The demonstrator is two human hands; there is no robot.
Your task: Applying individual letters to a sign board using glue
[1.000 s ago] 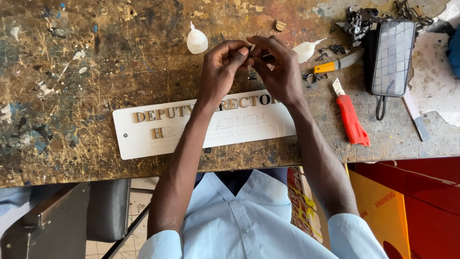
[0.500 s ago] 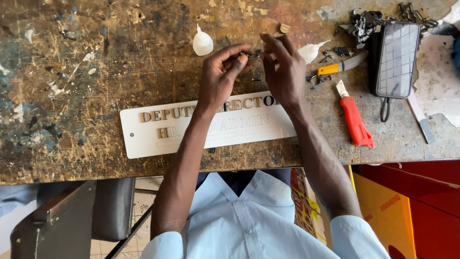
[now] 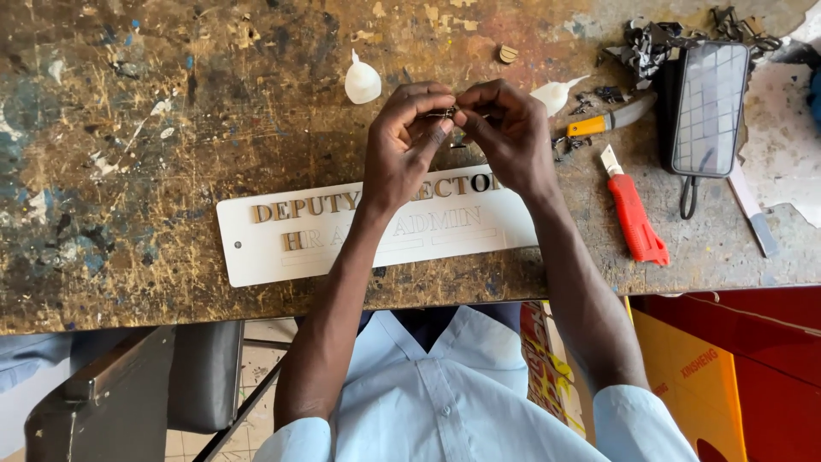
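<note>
Scarred workbench [image 3: 128, 128] (sign plate [image 3: 256, 248], red cutter [image 3: 634, 218])

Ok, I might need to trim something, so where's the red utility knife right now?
In the head view, the red utility knife lies on the workbench on the person's right, between the white sign plate and the black phone.

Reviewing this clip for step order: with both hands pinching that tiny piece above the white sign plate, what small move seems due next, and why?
Probably lower the small piece to the white sign plate. The left hand and right hand pinch it together just above the plate, where some raised letters are fixed and other outlines look unfilled.
</note>
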